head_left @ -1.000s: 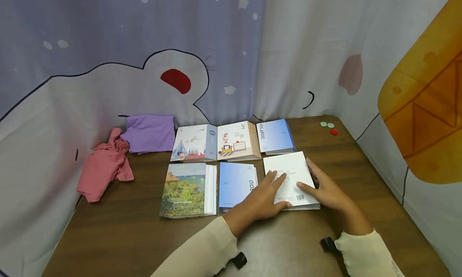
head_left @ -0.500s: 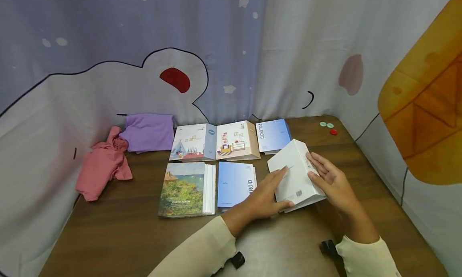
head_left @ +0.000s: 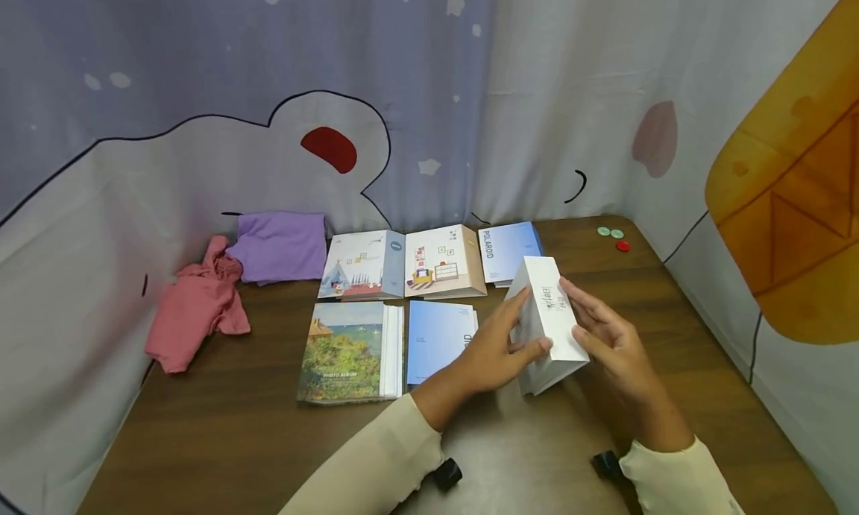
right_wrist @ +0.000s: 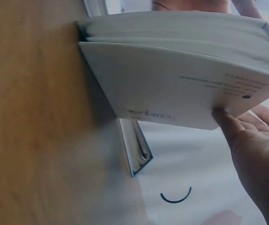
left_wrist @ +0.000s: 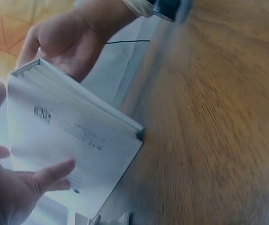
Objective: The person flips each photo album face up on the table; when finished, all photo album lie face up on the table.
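White album [head_left: 554, 306]: held on edge, spine up, just right of a blue album [head_left: 436, 340] at the table [head_left: 523, 455]; cannot tell whether touching the wood. Pressed between left hand [head_left: 495, 351] and right hand [head_left: 614, 343], both with fingers extended rather than wrapped round, left thumb against the spine. Farther back, at right: two green buttons [head_left: 604, 232] beside a red button [head_left: 622, 246].
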The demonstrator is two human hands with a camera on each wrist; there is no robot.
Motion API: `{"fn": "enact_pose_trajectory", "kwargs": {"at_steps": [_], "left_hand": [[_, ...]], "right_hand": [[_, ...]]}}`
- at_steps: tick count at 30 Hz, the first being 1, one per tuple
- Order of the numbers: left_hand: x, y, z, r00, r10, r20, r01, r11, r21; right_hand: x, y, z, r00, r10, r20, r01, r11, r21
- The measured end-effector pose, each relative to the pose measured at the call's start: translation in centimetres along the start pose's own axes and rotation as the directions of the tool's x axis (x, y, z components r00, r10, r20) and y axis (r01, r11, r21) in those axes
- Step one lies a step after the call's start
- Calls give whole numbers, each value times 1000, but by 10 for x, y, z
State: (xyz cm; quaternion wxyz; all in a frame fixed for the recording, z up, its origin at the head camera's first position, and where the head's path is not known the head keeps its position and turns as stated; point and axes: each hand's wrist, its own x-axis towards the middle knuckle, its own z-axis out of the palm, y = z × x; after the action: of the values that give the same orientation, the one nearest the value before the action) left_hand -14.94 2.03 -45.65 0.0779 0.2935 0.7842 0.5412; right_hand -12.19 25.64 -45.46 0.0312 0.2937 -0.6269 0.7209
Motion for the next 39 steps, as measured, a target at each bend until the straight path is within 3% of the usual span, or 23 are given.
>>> {"fn": "enact_pose_trajectory", "kwargs": {"at_steps": [4,11,15,18,22,25,28,30,34,39], "left_hand": [[2,2,-2,999,3,-44,-3,1000,-1],[3,-3,-10,999,35,-18,-37,983,-178],[0,-3,-15,1000,12,3,-11,977,-213],[-4,-3,-22,999,-43,27,48,977,-209],[-7,-5,-35,993,-85,80,99,976,-195],[-9,-6,-44,989,-90,119,114,971,-209],[-11,-7,-48,988,-108,114,123,983,-139],[-12,-8,-48,990,-114,86,116,993,-20],[-14,-9,-45,991,-129,27,124,980,154],[-15,-12,-39,988,-153,28,143,963,227]], "right_hand": [[1,6,2,1000,10,7,-10,999,51],[2,14,-2,999,-2,37,0,999,32],[4,16,-1,999,-4,41,5,999,-32],[6,17,0,999,20,45,-14,991,-130],[6,20,2,990,95,100,-69,969,-239],[6,21,4,972,178,153,-129,949,-289],[5,23,6,951,258,171,-183,914,-363],[4,23,8,939,303,161,-214,884,-416],[5,24,7,929,348,129,-252,847,-469],[4,21,1,919,380,104,-264,790,-554]]}}
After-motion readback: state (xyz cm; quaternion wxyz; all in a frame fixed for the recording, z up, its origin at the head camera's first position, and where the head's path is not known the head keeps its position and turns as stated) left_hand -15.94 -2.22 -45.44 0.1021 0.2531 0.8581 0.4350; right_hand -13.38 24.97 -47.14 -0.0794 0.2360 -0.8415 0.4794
